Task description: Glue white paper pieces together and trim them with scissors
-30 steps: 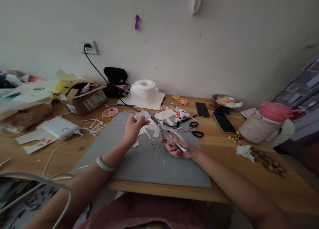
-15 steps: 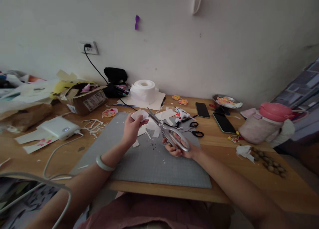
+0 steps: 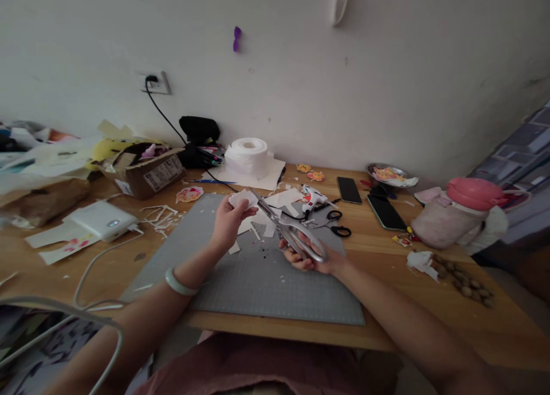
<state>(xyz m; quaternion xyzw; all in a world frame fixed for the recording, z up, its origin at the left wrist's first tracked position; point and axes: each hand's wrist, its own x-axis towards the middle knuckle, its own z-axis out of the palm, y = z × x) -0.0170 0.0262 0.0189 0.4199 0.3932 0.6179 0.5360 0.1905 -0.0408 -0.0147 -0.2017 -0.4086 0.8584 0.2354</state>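
Your left hand (image 3: 227, 223) pinches a small white paper piece (image 3: 243, 199) above the far part of the grey mat (image 3: 240, 280), thumb and fingertips pressed together on its near edge. Your right hand (image 3: 307, 256) is closed around the handles of the big metal scissors (image 3: 287, 229), and the blades run up and left until their tips meet the paper. From this angle you cannot tell how far apart the blades stand.

The main risk is your left thumb. It sits just beside the blade tips, and the piece is small, so a cut that runs long could reach skin. Hold the paper by the edge away from the blades.

The paper is held in the air with nothing under it. It could bend or twist between the blades, which would leave a ragged or crooked cut.

White scraps (image 3: 262, 220) lie on the mat right under your hands. If the piece drops there, you may lose it among them.

The glue gun (image 3: 313, 196) and the small black scissors (image 3: 337, 222) lie near your right hand on the desk (image 3: 429, 303). A wide swing of the elbow could knock them.
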